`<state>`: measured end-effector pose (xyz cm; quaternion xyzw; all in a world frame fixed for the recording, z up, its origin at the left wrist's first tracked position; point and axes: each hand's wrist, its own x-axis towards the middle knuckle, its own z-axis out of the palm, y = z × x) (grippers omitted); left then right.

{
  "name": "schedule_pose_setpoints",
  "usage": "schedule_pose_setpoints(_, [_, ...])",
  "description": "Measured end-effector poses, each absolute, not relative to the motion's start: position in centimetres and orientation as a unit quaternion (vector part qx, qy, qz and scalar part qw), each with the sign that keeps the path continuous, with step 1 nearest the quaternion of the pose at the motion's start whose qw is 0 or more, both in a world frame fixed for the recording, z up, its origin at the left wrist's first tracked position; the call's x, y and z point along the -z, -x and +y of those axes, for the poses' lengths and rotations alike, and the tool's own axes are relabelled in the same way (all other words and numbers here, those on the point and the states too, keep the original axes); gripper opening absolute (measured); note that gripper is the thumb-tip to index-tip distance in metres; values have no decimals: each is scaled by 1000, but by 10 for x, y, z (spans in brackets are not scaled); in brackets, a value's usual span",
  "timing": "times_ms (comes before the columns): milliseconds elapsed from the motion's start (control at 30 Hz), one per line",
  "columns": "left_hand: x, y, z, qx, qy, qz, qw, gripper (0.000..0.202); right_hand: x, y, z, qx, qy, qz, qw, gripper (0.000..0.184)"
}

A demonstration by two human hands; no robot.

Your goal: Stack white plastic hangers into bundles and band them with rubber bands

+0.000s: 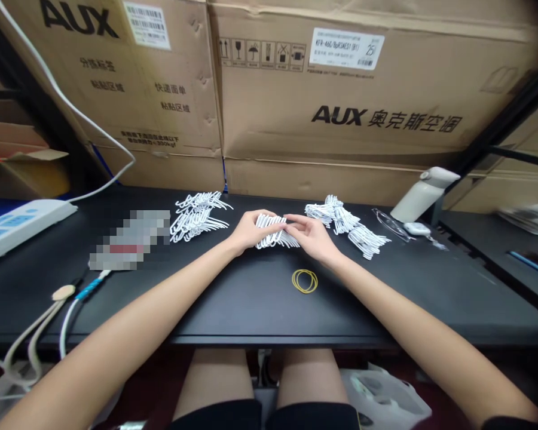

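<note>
Both hands meet at a bundle of white hooks point(269, 232) over the middle of the black table. My left hand point(250, 232) grips the bundle from its left, the thumb laid across the front. On the right end of the same bundle, my right hand point(311, 237) pinches with thumb and fingers. A loose pile of white hooks point(199, 218) lies to the left of my hands. Several tighter bundles of white hooks point(347, 224) rest to the right. Closer to me, yellow rubber bands point(305, 281) lie on the table.
Large AUX cardboard boxes point(269, 131) stand along the back of the black table point(233, 304). At the right are a white bottle point(424, 194), glasses point(391, 226) and a small white case point(416, 229). A power strip point(27, 224) and a blurred-out object with a cable point(85, 289) lie left.
</note>
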<state>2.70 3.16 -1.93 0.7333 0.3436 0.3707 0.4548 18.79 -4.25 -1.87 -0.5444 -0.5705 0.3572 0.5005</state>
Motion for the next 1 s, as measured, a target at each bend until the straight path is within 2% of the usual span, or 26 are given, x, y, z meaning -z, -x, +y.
schedule_pose_setpoints(467, [19, -26, 33, -350, -727, 344, 481, 51, 22, -180, -50, -348, 542, -570, 510, 76])
schedule_pose_setpoints(767, [17, -25, 34, -344, -725, 333, 495, 49, 20, -171, -61, -187, 557, -670, 454, 63])
schedule_pose_setpoints(867, [16, -24, 35, -358, -713, 324, 508, 48, 16, -173, -60, -205, 552, -658, 469, 61])
schedule_pose_setpoints(1000, [13, -23, 35, -373, -713, 302, 512, 47, 13, -182, -51, -305, 520, -594, 533, 51])
